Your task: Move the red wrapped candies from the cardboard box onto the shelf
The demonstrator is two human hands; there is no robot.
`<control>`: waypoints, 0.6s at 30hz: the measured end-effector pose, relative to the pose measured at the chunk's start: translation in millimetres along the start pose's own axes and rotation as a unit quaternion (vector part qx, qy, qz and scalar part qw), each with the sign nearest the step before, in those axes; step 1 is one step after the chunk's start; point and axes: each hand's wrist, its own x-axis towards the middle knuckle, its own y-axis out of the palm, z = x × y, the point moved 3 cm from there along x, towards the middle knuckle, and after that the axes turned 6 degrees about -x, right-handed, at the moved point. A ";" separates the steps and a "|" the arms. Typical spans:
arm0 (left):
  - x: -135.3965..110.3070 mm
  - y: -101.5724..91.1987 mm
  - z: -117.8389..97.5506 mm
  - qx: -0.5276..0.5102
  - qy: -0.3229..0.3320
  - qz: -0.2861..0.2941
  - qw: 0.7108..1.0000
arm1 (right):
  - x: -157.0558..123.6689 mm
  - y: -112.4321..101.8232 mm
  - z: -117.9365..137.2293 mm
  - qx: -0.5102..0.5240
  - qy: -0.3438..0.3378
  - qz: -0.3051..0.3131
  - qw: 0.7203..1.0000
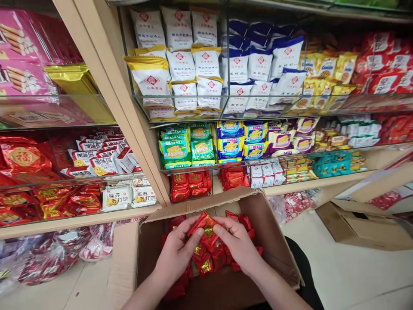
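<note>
Over an open cardboard box (279, 245), my left hand (180, 245) and my right hand (237, 241) hold a red snack packet (209, 230) with gold printing between them. Thumbs press on its upper face, while the other fingers are tucked behind and partly hidden. Loose red packets (206, 263) of the same look lie in the box beneath the hands, some covered by my wrists. On the lowest shelf just behind the box, similar red packets (190, 185) sit stacked, with another red stack (234, 176) to their right.
Shelves of packaged snacks rise in front, with white-and-yellow packets (183, 64) above and green packets (202, 148) lower. Bagged goods (58, 249) lie on the floor at left. A second cardboard box (364, 226) stands at right. A wooden post (122, 103) divides the shelving.
</note>
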 end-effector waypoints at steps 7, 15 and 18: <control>22.6 4.5 -4.8 -0.263 -0.144 -0.101 0.949 | -5.0 -6.8 -10.2 0.014 0.006 -0.038 0.999; 120.0 -6.6 1.8 -0.379 -0.247 -0.214 0.866 | -11.1 -13.0 -35.5 -0.003 0.069 0.007 0.998; 151.8 -8.5 15.1 -0.374 -0.237 -0.247 0.862 | -15.6 -20.8 -47.6 -0.010 0.096 -0.003 0.995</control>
